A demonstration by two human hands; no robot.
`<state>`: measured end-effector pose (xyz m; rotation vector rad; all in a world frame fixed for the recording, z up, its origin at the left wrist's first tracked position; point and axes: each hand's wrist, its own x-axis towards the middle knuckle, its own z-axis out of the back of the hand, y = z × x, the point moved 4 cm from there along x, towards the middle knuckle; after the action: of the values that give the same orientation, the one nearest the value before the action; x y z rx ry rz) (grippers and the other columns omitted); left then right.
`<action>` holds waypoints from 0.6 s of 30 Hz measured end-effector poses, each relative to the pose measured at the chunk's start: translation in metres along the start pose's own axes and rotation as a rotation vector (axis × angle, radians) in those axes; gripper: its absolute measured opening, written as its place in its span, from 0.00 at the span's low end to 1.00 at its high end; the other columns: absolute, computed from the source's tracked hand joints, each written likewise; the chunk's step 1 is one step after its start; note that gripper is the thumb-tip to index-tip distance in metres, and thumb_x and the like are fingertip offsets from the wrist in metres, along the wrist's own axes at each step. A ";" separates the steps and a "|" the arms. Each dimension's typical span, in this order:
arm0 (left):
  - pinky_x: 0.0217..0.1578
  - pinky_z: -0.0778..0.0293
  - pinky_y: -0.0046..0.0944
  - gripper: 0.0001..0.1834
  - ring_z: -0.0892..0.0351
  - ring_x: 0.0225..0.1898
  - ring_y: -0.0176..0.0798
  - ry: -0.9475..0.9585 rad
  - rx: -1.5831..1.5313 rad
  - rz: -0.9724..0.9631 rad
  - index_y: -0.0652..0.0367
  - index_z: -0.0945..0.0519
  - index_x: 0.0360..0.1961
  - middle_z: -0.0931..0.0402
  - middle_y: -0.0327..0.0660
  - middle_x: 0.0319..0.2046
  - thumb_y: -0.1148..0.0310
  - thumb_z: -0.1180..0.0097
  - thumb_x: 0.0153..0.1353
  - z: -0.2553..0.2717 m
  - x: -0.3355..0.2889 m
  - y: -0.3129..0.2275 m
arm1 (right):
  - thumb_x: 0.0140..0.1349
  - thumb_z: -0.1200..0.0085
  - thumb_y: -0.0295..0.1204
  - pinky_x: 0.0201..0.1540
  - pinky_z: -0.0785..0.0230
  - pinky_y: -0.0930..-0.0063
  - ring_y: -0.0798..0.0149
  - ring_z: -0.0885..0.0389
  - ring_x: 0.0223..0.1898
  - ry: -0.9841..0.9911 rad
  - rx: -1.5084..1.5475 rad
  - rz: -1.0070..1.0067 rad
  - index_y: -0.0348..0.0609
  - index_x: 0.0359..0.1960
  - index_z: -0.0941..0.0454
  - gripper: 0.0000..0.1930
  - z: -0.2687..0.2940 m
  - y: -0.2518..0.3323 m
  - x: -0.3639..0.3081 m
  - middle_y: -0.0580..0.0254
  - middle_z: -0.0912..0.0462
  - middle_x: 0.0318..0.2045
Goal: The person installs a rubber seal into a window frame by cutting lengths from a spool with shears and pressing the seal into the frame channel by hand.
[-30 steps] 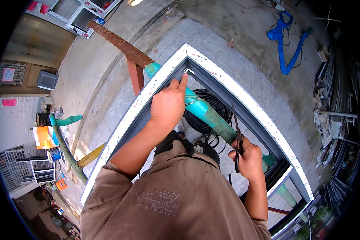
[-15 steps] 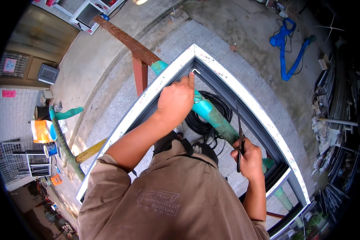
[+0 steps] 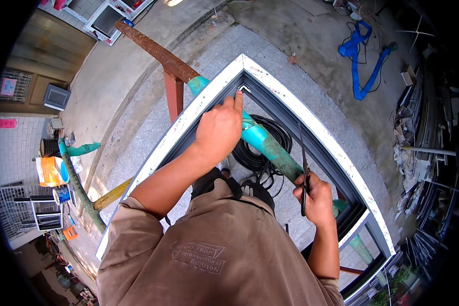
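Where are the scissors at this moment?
In the head view, the scissors are on the right, held upright in the right hand, just beside the green pipe and inside the window frame.

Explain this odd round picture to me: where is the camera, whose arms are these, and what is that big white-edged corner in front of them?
The camera sits on a person's head and looks down, so the forearms rising from below are their own; the wide lens bends straight edges. The left hand reaches, forefinger out, to the inner corner of a window frame, dark with a white edge, which lies over a green pipe and a rusty beam. The right hand holds scissors, blades pointing up. On the paved ground under the frame lies a coil of black cable; a blue strap lies farther off.
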<state>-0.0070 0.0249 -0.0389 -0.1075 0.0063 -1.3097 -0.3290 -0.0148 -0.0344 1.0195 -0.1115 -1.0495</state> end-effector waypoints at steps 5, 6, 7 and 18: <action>0.36 0.10 0.48 0.34 0.06 0.35 0.51 0.033 -0.032 0.006 0.67 0.21 0.76 0.14 0.52 0.43 0.75 0.42 0.67 0.007 0.005 -0.005 | 0.61 0.21 0.36 0.36 0.21 0.54 0.41 0.09 0.31 0.002 0.018 -0.008 0.39 0.42 0.15 0.18 -0.001 0.000 -0.001 0.46 0.12 0.27; 0.36 0.10 0.48 0.34 0.06 0.36 0.51 0.035 -0.040 0.000 0.66 0.21 0.77 0.14 0.52 0.43 0.76 0.42 0.67 0.006 0.006 -0.004 | 0.61 0.21 0.36 0.36 0.21 0.54 0.42 0.09 0.31 0.003 0.017 -0.006 0.39 0.42 0.15 0.18 -0.001 0.001 -0.001 0.47 0.12 0.27; 0.36 0.10 0.48 0.35 0.06 0.36 0.51 0.037 -0.048 -0.006 0.66 0.21 0.77 0.14 0.53 0.43 0.76 0.42 0.67 0.005 0.008 -0.003 | 0.61 0.21 0.37 0.36 0.21 0.54 0.42 0.09 0.31 0.004 0.016 -0.003 0.39 0.42 0.15 0.18 -0.001 0.002 -0.001 0.47 0.12 0.27; 0.46 0.14 0.62 0.38 0.11 0.42 0.69 0.014 -0.286 0.153 0.66 0.31 0.82 0.18 0.63 0.48 0.77 0.45 0.70 -0.001 -0.004 0.000 | 0.68 0.33 0.27 0.30 0.27 0.71 0.71 0.16 0.24 -0.008 -0.011 0.090 0.37 0.42 0.17 0.07 -0.002 0.006 -0.001 0.64 0.15 0.23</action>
<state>-0.0077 0.0283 -0.0403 -0.3353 0.2102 -1.1506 -0.3242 -0.0126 -0.0304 0.9913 -0.1572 -0.9712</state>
